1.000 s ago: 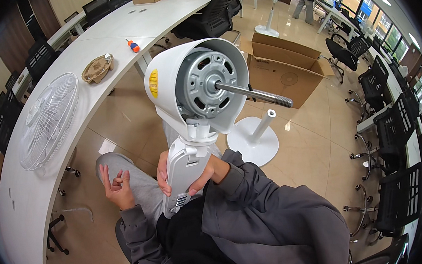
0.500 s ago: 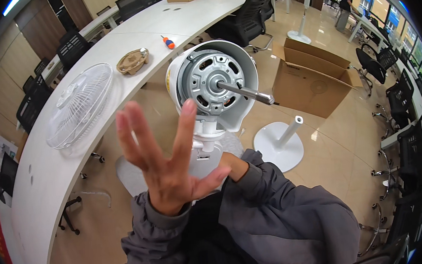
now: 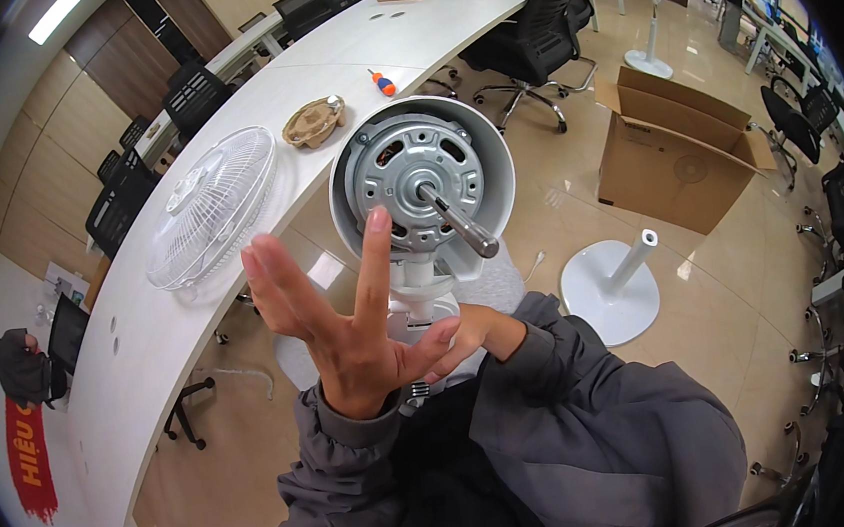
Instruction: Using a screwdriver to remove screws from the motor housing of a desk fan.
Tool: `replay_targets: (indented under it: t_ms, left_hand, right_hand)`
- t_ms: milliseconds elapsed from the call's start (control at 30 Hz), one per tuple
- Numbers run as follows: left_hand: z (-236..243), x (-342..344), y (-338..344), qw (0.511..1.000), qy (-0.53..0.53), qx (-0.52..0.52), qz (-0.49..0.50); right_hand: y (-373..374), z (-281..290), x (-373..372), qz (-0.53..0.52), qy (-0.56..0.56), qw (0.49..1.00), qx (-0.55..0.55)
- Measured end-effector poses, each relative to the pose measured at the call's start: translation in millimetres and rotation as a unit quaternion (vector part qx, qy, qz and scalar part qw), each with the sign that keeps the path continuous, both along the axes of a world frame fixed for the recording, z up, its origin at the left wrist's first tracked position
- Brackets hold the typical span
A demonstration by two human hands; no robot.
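Observation:
A fan motor unit (image 3: 414, 169) in a round white housing stands upright before me, its grey metal face and long shaft (image 3: 464, 225) bare and pointing toward me. My left hand (image 3: 354, 345) is raised in front of its lower left side, fingers spread and nothing held. Whether its index fingertip touches the motor face, I cannot tell. Lower down, my right hand (image 3: 484, 336) is closed round the lower part of the unit's white neck (image 3: 422, 284); the left thumb hides some of its fingers.
On the curved white table (image 3: 235, 310) lie a white fan grille (image 3: 221, 206), a moulded brown tray (image 3: 314, 122) and an orange-and-blue screwdriver (image 3: 383, 84). To the right stand a white fan base with a stub pole (image 3: 610, 292) and an open cardboard box (image 3: 674, 161). Black chairs (image 3: 538, 38) stand around.
My view has turned left, so the table and box sit further right. The motor's shaft has swung left and down in the picture. My left hand stays spread; my right remains at the neck.

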State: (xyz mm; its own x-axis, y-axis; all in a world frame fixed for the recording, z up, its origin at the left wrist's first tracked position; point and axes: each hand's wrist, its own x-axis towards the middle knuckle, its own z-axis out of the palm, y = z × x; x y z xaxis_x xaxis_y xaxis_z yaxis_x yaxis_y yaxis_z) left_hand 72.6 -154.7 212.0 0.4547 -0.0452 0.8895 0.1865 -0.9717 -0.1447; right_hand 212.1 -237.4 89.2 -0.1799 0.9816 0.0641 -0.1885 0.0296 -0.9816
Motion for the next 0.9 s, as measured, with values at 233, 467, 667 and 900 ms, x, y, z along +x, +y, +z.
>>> replay_targets:
  t_ms: [233,467,667,900]
  left_hand:
    - [-13,-8,-1,0.999,-0.031,0.002,0.008]
    - [-5,-11,-2,0.999,0.002,-0.009,0.037]
    - [15,-9,5,0.998,0.014,0.010,0.060]
    - [8,-4,-4,0.910,-0.129,-0.288,-0.270]
  right_hand:
    - [14,-2,-3,0.026,0.004,0.994,0.104]
    - [14,-2,-1,0.026,-0.011,0.993,0.113]
    - [13,3,-4,0.039,-0.023,0.995,0.084]
    - [41,-16,-11,0.082,0.076,0.953,0.280]
